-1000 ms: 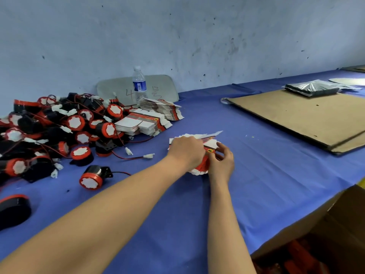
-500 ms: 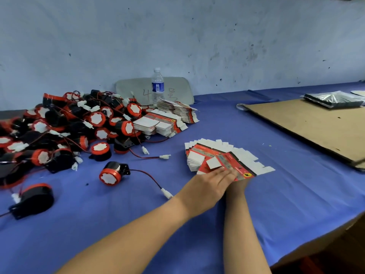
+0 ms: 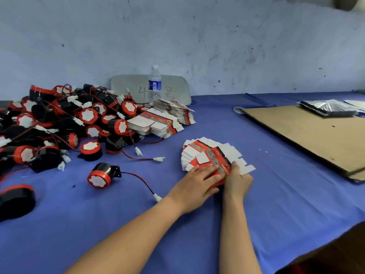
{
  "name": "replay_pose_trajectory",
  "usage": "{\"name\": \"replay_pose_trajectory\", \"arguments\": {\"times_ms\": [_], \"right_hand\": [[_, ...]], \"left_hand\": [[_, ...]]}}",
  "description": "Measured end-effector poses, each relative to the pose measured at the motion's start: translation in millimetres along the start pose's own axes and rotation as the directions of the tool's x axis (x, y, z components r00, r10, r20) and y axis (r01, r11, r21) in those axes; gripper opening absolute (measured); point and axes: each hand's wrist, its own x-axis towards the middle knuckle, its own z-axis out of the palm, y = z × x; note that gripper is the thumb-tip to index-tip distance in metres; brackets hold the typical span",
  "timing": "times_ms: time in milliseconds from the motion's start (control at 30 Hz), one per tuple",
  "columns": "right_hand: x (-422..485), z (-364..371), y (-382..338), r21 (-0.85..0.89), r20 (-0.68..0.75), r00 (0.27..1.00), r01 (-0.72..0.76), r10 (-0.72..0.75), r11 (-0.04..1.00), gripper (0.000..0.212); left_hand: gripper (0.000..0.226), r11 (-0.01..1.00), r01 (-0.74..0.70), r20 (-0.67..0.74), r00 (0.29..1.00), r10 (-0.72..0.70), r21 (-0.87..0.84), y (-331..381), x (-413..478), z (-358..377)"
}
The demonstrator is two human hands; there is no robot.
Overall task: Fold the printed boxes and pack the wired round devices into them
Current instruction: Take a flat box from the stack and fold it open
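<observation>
Left hand (image 3: 197, 181) — now atop box stack (image 3: 205, 153)

Bottle, panel and cardboard on a blue cloth (image 3: 276, 204)
A clear water bottle (image 3: 155, 84) stands upright in front of a grey rounded panel (image 3: 126, 87) leaning on the scuffed wall (image 3: 197, 36). Well right of the bottle lies a flat brown cardboard sheet (image 3: 316, 135), with silvery bags (image 3: 325, 107) on its far end.
</observation>
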Motion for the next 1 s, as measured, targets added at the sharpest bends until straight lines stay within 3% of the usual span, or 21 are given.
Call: {"name": "replay_pose_trajectory", "arguments": {"times_ms": [167,367,500,600,700,800,867,1000], "right_hand": [[9.4,1.7,3.5,0.017,-0.163,0.984,0.074,-0.07,0.997,0.037],[12.5,0.0,0.8,0.275,-0.375,0.927,0.104,0.007,0.956,0.033],[8.8,-5.6,-2.6,0.379,-0.356,0.934,0.155,-0.011,0.912,0.03],[3.2,-5.8,-6.6,0.307,-0.157,0.983,0.138,-0.092,0.942,0.03],[-9.2,0.4,-11.2,0.296,0.2,0.975,0.037,-0.1,0.955,0.023],[-28.2,12.8,-11.4,0.218,0.533,0.843,-0.057,-0.07,0.974,0.02],[-46.8,25.8,-12.8,0.164,0.668,0.742,-0.068,-0.061,0.984,0.026],[-106.2,69.5,-18.3,0.008,0.83,0.557,0.043,-0.03,0.999,0.021]], "left_hand": [[0.081,0.96,0.262,0.073,0.96,-0.27,0.102,-17.0,0.5,16.4],[0.079,0.957,0.269,0.072,0.958,-0.278,0.112,-17.5,-0.4,22.3],[0.074,0.968,0.251,-0.057,0.967,-0.249,0.026,-10.3,-4.4,15.2],[0.073,0.967,0.158,-0.294,0.932,-0.213,-0.201,6.4,-18.7,1.9],[0.072,0.908,0.134,-0.454,0.831,-0.322,-0.398,16.6,-47.2,-19.4],[0.067,0.88,0.17,-0.563,0.711,-0.421,-0.444,3.6,-80.3,-57.0],[0.072,0.852,0.233,-0.568,0.659,-0.494,-0.47,-12.4,-100.2,-85.4],[0.087,0.797,0.304,-0.481,0.667,-0.57,-0.523,-38.1,-131.4,-112.4]]}}
